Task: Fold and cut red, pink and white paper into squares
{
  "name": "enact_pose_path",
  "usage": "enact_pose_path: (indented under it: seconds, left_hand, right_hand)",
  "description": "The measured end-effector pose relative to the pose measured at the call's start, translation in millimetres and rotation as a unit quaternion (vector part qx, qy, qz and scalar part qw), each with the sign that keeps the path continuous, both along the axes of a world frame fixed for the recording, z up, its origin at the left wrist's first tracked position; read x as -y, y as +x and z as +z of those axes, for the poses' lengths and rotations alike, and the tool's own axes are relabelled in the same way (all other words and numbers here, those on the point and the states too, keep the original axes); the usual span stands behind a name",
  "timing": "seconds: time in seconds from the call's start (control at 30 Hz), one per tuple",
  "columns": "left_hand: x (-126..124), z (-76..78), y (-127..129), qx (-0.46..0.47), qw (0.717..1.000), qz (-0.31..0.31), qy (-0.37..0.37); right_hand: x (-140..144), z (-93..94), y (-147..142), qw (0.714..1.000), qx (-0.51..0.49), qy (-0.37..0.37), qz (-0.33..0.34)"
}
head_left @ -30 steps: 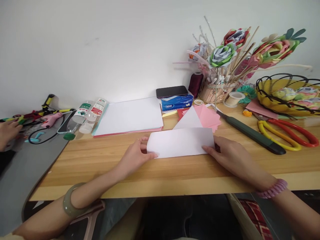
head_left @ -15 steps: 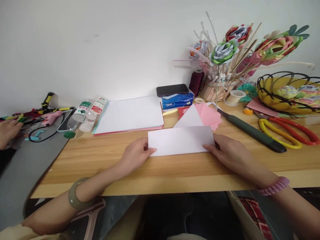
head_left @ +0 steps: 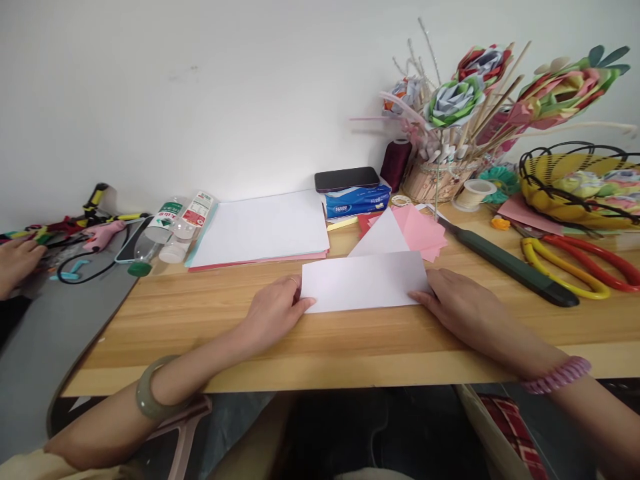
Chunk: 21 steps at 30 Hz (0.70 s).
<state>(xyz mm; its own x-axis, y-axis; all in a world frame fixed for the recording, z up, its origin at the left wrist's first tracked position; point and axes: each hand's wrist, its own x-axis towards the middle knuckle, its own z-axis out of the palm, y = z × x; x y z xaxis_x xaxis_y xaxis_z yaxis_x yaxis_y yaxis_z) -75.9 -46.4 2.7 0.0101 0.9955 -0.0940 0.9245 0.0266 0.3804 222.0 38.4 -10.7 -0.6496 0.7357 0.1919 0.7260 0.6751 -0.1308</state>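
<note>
A wooden surface (head_left: 200, 313) stands against a plain white wall. On it, near its front edge, lies a folded white paper (head_left: 363, 282), long side toward the person. The left hand (head_left: 274, 313) and right hand (head_left: 463, 308) press open fingers on its two ends, apparently pinning it flat. Behind the paper sits a white sheet stack (head_left: 263, 229).

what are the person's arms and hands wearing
Both forearms are bare, with no sleeves in view. The left wrist carries a smooth, pale grey-green bangle. The right wrist carries a pink ribbed coil band. The left hand seems to have a thin ring on one finger; the right hand shows none.
</note>
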Motion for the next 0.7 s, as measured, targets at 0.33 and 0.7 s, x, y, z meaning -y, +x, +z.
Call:
enact_pose_path:
  seconds: [0.33,0.7]
  left_hand:
    - [-2,-2.3,-3,-0.035,0.999,-0.008,0.009]
    - [-7,6.1,-3,-0.026,0.999,0.001,-0.019]
  right_hand:
    - [-6,-5.1,3,1.0,0.023,0.002,-0.007]
    - [-8,5.0,1,0.997,0.066,-0.037,-0.022]
